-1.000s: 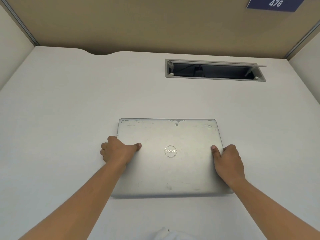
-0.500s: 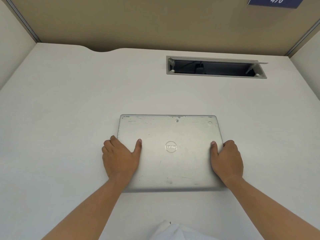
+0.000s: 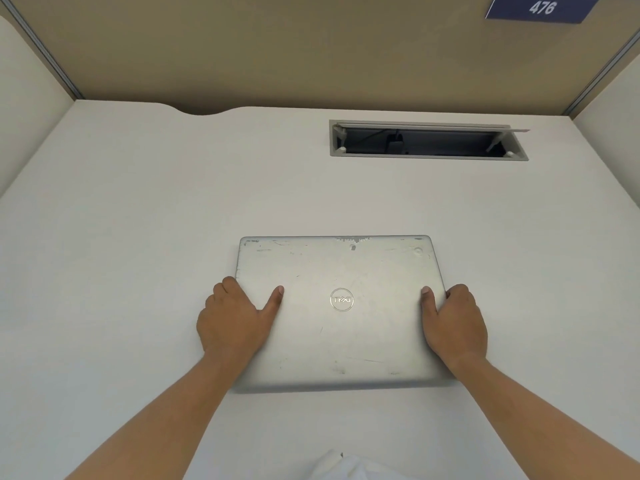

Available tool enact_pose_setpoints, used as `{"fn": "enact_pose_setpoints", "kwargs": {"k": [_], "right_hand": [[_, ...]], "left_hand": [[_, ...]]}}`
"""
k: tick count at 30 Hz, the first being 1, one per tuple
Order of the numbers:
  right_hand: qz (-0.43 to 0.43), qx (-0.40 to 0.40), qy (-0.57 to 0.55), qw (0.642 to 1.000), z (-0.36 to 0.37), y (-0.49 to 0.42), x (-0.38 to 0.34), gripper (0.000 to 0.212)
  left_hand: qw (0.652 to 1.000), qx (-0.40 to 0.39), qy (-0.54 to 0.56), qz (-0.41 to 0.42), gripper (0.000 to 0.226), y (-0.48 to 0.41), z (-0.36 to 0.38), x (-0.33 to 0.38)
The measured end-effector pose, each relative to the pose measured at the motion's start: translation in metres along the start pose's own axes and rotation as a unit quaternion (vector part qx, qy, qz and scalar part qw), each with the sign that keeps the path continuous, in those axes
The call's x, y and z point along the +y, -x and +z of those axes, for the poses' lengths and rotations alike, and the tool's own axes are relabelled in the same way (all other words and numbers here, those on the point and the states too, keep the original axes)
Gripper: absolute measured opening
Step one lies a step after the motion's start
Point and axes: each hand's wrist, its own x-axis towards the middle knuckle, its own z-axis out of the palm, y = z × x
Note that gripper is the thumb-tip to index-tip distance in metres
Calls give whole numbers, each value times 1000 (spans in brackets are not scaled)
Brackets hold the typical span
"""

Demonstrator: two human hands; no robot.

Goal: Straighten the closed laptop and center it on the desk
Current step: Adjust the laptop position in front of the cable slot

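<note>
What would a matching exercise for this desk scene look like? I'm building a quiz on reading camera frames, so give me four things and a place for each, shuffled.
Things:
1. laptop
2. cable hatch
3. number sign
4. left hand

Places:
A. on the back partition, upper right
B. gripping the laptop's left edge, thumb on the lid
C. closed and flat, mid-desk
D. set into the desk, open, behind the laptop and to the right

Pairs: 1-C, 2-D, 3-A, 4-B
</note>
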Motion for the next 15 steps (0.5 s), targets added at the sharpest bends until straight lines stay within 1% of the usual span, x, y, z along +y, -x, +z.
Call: {"fn": "enact_pose_setpoints", "kwargs": {"k": [3, 8, 10, 13, 15], "right_hand": [[-1, 0, 10, 1000, 0, 0, 0, 50], [3, -24, 56, 998, -3, -4, -4, 68], [16, -36, 51, 998, -5, -10, -5, 69], [33, -52, 24, 998, -6, -17, -8, 70], [39, -56, 12, 998, -5, -19, -9, 69]], "left_hand": [[1000, -12, -2, -17, 81, -1, -2, 0], [998, -35, 5, -52, 86, -5, -5, 4], [996, -42, 28, -71, 88, -10, -5, 5], [989, -50, 96, -104, 91, -19, -6, 1], [986, -54, 121, -103, 92, -24, -8, 0]]}}
